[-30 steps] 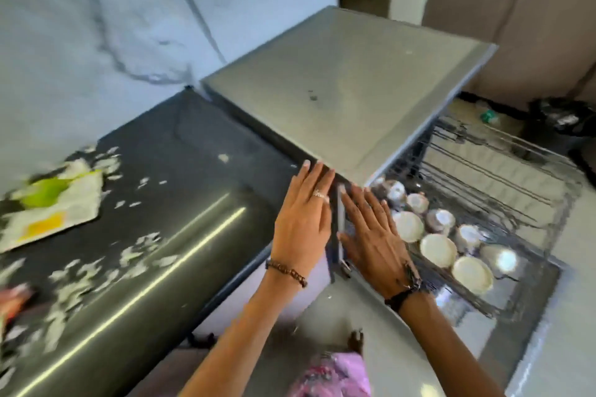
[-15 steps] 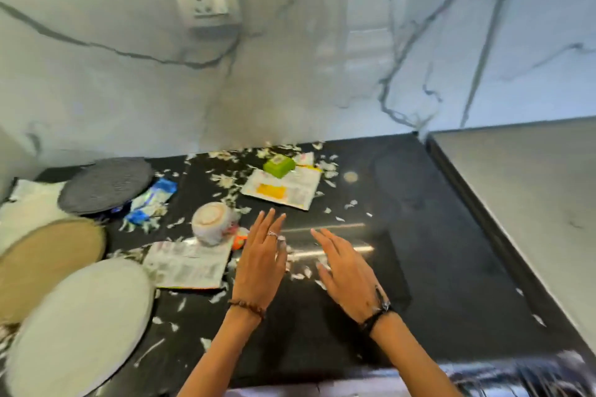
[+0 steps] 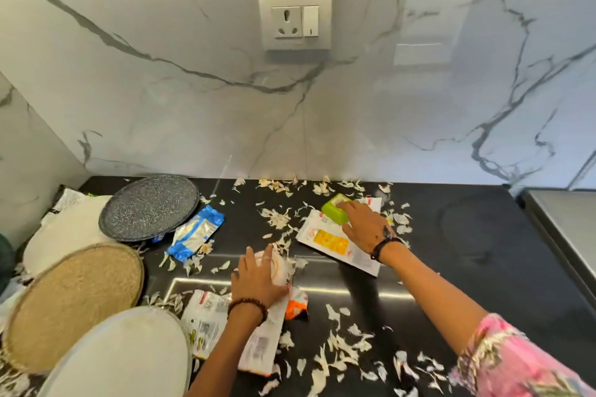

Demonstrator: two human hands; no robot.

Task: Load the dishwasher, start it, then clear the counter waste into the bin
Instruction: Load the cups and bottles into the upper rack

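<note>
Now both hands were down on the black counter (image 3: 483,267) among the scattered pale peelings (image 3: 342,348). The left hand (image 3: 258,277) lay over a small white cup (image 3: 281,267), fingers curled round its near side, the cup peeking out past the fingertips just right of the knuckles. It looked tipped on its side, though the hand hid most of it. The right hand (image 3: 364,224) reached farther back, fingers closing on a small lime-green box (image 3: 333,213) that sat on a white and yellow wrapper (image 3: 335,243); the box stuck out left of the fingertips. Under the left wrist lay a white printed packet (image 3: 206,316) with an orange scrap (image 3: 296,308) beside it. A blue wrapper (image 3: 196,234) lay near a speckled grey plate (image 3: 148,206).
</note>
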